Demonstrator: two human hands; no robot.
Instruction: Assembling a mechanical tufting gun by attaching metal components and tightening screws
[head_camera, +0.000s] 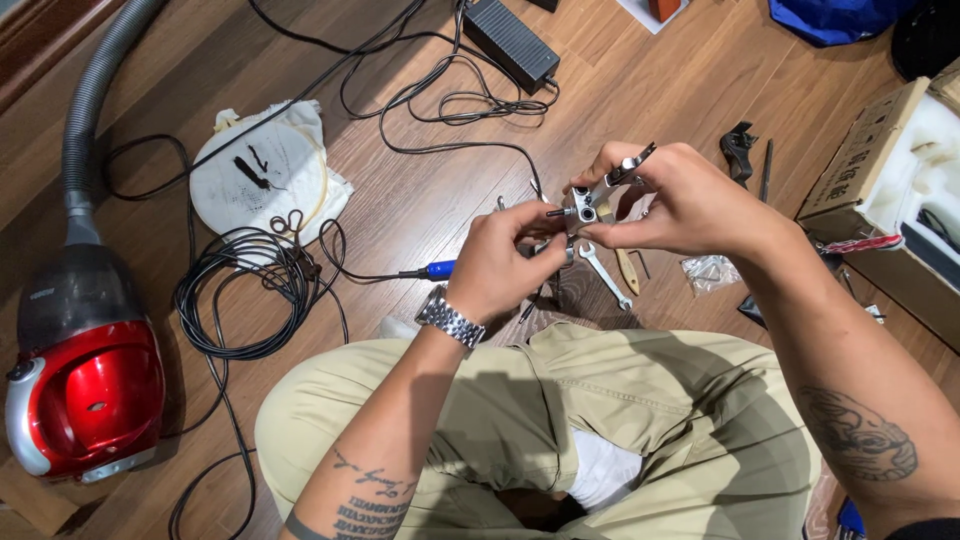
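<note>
Two hands pinch one small metal bracket (598, 197): left hand (497, 262) at 7 o'clock, right hand (683, 200) at 3. Its long axis points toward 2 o'clock; one wrench (603, 273) lies below.

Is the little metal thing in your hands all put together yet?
Not yet. Both hands, left hand and right hand, hold the small metal part up together, fingers on it, so it is being worked on. A wrench and a blue-handled tool lie on the wooden floor underneath, put down. How much remains cannot be told.
</note>
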